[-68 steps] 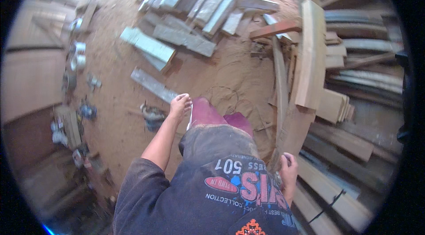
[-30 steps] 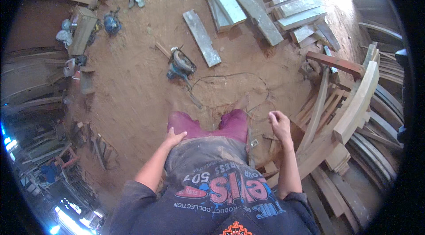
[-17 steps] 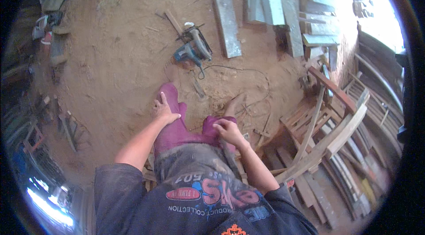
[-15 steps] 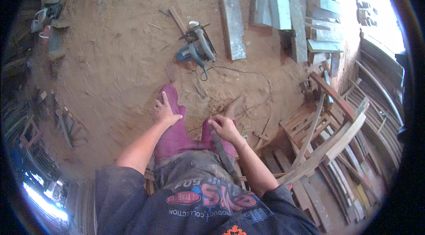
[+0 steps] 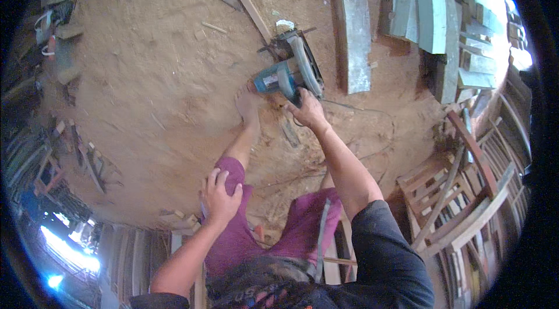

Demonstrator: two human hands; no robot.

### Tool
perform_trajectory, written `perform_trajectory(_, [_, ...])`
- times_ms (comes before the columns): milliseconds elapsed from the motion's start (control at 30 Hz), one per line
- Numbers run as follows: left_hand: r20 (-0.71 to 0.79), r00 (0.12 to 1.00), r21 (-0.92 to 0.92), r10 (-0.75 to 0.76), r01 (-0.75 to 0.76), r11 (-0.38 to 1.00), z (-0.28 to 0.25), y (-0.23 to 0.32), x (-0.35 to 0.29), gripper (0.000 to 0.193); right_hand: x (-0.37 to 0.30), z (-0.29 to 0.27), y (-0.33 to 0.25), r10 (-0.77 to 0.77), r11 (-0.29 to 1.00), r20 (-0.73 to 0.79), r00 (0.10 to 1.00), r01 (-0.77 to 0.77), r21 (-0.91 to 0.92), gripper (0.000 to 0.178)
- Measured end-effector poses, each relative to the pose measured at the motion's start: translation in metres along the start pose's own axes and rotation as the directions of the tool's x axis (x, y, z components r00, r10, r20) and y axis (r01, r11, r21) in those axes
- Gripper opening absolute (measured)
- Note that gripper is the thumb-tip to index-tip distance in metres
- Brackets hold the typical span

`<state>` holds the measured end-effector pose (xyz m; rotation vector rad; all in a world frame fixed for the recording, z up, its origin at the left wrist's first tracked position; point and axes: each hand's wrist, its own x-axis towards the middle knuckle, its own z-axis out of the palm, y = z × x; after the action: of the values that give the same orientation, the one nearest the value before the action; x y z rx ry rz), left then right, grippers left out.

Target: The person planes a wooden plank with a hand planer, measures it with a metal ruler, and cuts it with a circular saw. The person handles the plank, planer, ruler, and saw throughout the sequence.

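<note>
A blue circular saw (image 5: 285, 70) rests on the sandy ground ahead, its round dark guard on the right side. My right hand (image 5: 307, 112) reaches down to its rear handle, thumb on one side and fingers curled over the other. Part of the handle is hidden under the fingers. My left hand (image 5: 221, 198) lies on my left knee in maroon shorts, fingers spread and holding nothing. A long narrow grey strip (image 5: 322, 236) runs along my right thigh; I cannot tell what it is. A dark power cord (image 5: 361, 109) trails right from the saw.
A thick grey plank (image 5: 354, 35) lies right of the saw. Further right are stacked pale beams (image 5: 431, 6). A slatted wooden frame (image 5: 437, 186) and loose timber crowd the near right. A thin wood strip (image 5: 254, 16) lies beyond the saw. My bare left foot (image 5: 247, 102) is beside it.
My right hand has moved from my right knee forward to the saw's handle. My left hand stays on my left knee. The view has shifted and the body leans closer to the saw.
</note>
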<state>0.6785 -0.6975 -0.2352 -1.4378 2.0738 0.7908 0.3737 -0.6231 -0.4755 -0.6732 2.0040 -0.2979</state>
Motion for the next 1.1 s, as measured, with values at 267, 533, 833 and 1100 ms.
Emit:
perform_trajectory(267, [-0.054, 0.993, 0.117, 0.101, -0.094, 0.989, -0.006, 0.004, 0.009, 0.044, 0.023, -0.005, -0.018, 0.112, 0.993, 0.125, 0.986, -0.116, 0.020, 0.076])
perform_trajectory(533, [-0.078, 0.977, 0.153, 0.199, -0.185, 0.971, -0.002, 0.011, 0.028, 0.043, -0.120, -0.041, -0.026, 0.297, 0.838, 0.045, 0.954, -0.283, 0.466, 0.055])
perform_trajectory(833, [0.153, 0.967, 0.224, 0.203, -0.234, 0.946, -0.011, 0.043, 0.010, 0.068, -0.365, -0.121, -0.002, 0.441, 0.777, -0.107, 0.891, -0.320, 0.542, 0.059])
perform_trajectory(1100, [0.316, 0.949, -0.075, 0.018, 0.006, 0.997, -0.030, 0.129, -0.046, 0.069, -0.529, -0.226, 0.034, 0.500, 0.693, -0.369, 0.784, -0.106, 0.713, 0.061])
